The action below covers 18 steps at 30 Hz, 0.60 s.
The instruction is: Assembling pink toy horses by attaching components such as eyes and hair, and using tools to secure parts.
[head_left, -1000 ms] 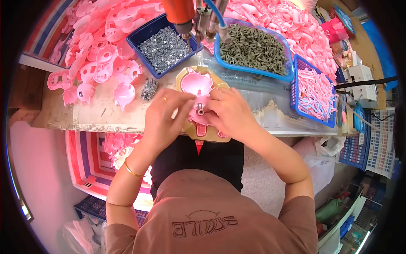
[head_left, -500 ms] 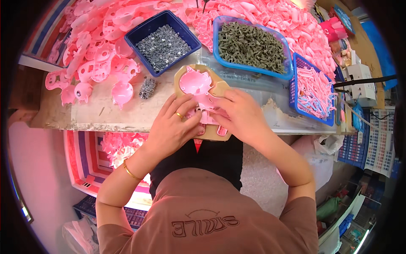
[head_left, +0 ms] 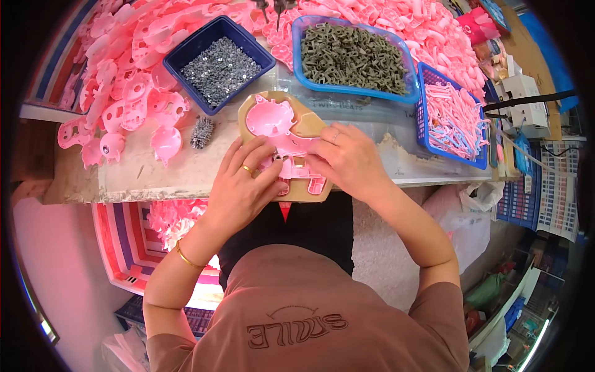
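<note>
A pink plastic animal-shaped toy shell lies hollow side up in a tan shaped holder at the table's front edge. My left hand rests over the shell's left lower side, its bent fingers pressing on the body near small inner parts. From the right, my right hand has its fingertips pinched at the body's right edge. What lies under those fingertips is hidden. Both hands touch the shell, with its round head part left uncovered above them.
Behind the holder stand a dark blue bin of small metal screws, a light blue tub of grey-green parts and a blue basket of pink and blue strips. Pink shells pile up behind. Dark metal tool tips hang above. A screw-covered lump sits left.
The whole view has shifted slightly, so the table things appear farther left and higher. More of the hanging tool tips shows. Both hands stay on the shell with only small finger movement.
</note>
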Motion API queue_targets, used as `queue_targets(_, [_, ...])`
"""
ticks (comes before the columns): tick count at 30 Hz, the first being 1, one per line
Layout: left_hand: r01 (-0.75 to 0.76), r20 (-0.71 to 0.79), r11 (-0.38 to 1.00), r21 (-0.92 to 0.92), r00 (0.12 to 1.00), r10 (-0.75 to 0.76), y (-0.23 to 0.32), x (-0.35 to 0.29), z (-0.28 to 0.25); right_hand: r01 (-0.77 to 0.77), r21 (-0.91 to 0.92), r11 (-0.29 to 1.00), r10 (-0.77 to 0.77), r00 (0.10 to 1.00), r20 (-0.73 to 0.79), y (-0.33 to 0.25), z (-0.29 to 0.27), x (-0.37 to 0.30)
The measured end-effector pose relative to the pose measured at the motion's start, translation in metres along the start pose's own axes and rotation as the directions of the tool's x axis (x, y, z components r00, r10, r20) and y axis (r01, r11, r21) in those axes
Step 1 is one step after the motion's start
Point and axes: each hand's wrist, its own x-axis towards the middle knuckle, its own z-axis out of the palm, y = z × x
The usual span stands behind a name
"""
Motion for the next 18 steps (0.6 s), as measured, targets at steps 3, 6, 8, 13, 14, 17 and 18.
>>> queue_targets(3, [-0.002, -0.003, 1.000, -0.005, 1.000, 0.002, -0.001, 0.001, 0.000, -0.036, 0.087, 0.996, 0.034, 0.999, 0.027, 0.005, 0.001, -0.002])
queue_targets(6, [0.004, 0.000, 1.000, -0.004, 1.000, -0.004, -0.001, 0.000, -0.003, -0.127, 0.143, 0.982, 0.100, 0.978, 0.185, 0.008, -0.001, 0.004])
queue_targets(8, [0.014, -0.008, 1.000, -0.016, 1.000, -0.014, -0.001, -0.001, -0.005, -0.118, 0.144, 0.982, 0.091, 0.980, 0.179, -0.002, -0.007, 0.016])
queue_targets(13, [-0.007, -0.168, 0.994, -0.106, 0.986, -0.011, -0.009, 0.008, -0.009, 0.115, 0.327, 0.938, -0.017, 0.958, -0.286, -0.051, -0.026, 0.083])
queue_targets(14, [-0.007, -0.176, 0.996, -0.091, 0.984, -0.009, -0.011, 0.011, -0.013, 0.165, 0.289, 0.943, -0.034, 0.912, -0.408, -0.064, -0.027, 0.102])
queue_targets(17, [0.124, -0.218, 0.947, -0.296, 0.957, -0.193, -0.027, 0.021, -0.021, 0.204, 0.065, 0.977, -0.112, 0.744, -0.659, -0.078, -0.014, 0.160])
queue_targets(18, [0.122, -0.228, 0.951, -0.283, 0.955, -0.191, -0.034, 0.020, -0.019, 0.148, -0.111, 0.983, -0.180, 0.624, -0.760, -0.079, -0.011, 0.173])
